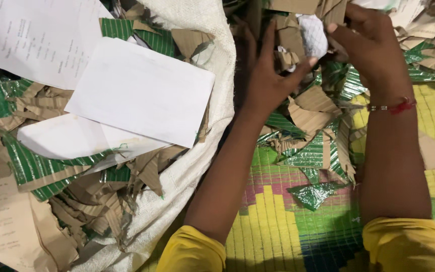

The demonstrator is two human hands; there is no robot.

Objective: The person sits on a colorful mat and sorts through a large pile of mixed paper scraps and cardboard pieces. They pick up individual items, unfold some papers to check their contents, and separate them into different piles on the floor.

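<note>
My left hand point(268, 75) and my right hand point(371, 45) meet at the top middle of the head view. Together they grip a crumpled white paper wad point(313, 34) and torn brown cardboard bits point(289, 48). A red thread bracelet point(396, 107) circles my right wrist. Both forearms end in yellow sleeves point(409, 244) at the bottom edge. Under the hands lies a heap of torn brown and green-striped cardboard scraps point(310, 121).
A white woven sack point(197, 171) at left holds white paper sheets point(142, 93), tan paper point(6, 226) and cardboard shreds. A woven mat point(278, 216) in yellow, green and pink lies beneath. More scraps crowd the top right corner point(429, 55).
</note>
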